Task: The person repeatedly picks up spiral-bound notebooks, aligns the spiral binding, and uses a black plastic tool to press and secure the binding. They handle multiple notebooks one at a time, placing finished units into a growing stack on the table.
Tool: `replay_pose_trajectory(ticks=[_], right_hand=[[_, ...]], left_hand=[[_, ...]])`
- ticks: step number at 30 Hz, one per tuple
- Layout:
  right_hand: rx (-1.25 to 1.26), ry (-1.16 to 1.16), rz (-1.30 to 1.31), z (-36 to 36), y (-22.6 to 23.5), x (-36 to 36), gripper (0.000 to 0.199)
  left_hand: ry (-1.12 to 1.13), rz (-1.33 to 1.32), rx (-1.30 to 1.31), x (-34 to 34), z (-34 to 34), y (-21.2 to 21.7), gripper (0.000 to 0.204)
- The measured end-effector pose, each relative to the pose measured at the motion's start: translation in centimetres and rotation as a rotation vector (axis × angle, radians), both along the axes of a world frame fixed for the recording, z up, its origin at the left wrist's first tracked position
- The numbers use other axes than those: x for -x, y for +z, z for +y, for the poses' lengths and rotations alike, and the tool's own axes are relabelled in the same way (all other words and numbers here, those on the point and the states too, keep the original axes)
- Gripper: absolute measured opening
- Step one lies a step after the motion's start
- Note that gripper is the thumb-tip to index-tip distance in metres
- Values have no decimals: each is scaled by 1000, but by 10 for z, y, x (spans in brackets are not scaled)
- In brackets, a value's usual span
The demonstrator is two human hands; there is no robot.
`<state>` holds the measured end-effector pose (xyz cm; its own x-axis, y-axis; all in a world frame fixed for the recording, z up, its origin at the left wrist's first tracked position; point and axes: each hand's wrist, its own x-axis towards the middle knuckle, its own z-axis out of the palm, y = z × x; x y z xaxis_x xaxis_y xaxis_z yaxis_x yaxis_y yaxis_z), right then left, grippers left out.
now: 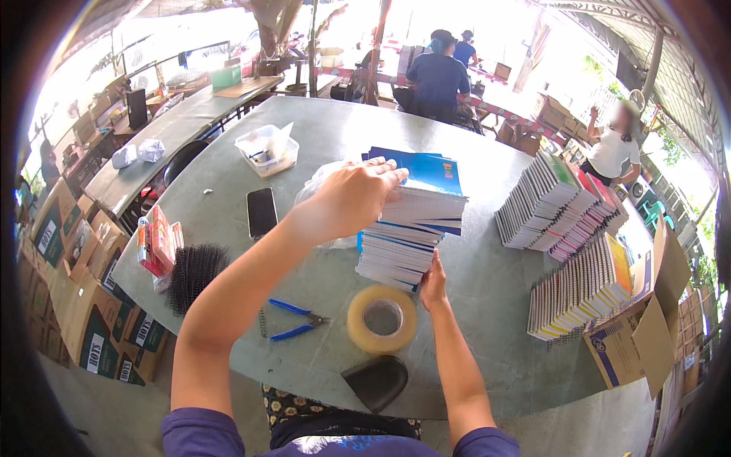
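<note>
A tall stack of blue-covered booklets (400, 251) stands mid-table, its upper part shifted to the right of the lower part. My left hand (358, 194) lies over the top booklet, fingers stretched across the blue cover, thumb hidden. Low on the stack's right side, my right hand (434, 282) holds its edge, with some fingers out of sight behind it. Nearer to me lie a roll of clear tape (348, 320), blue-handled pliers (297, 333) and a dark rounded pad (377, 383). A clear plastic bag (311, 186) shows partly behind my left wrist.
Black spiral coils (196, 274) and red boxes (158, 242) sit at the left edge, near a phone (262, 213) and a plastic tub (266, 152). Spiral-bound books (579, 293) and an open carton (624, 343) stand at right. Other people (438, 76) are beyond the table.
</note>
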<state>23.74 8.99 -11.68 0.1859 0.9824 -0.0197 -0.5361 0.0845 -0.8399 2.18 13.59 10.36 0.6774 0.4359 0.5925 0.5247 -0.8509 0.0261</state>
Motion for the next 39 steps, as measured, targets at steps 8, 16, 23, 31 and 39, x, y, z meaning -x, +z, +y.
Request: replay_pose_trajectory(ticks=[8, 16, 23, 31, 39], right_hand=[[-533, -564, -681, -97, 95, -23, 62], [-152, -200, -540, -135, 48, 18, 41], [-59, -193, -773, -119, 66, 31, 35], [-31, -289, -791, -111, 42, 39, 36], [-394, -185, -1630, -111, 86, 81, 16]], left_hand=[[-187, -179, 74, 24, -88, 4, 22], [-259, -468, 1035, 13, -95, -137, 26], [-140, -545, 1285, -2, -93, -161, 34], [-170, -629, 1376, -2, -93, -178, 31], [-92, -623, 730, 12, -100, -187, 23]])
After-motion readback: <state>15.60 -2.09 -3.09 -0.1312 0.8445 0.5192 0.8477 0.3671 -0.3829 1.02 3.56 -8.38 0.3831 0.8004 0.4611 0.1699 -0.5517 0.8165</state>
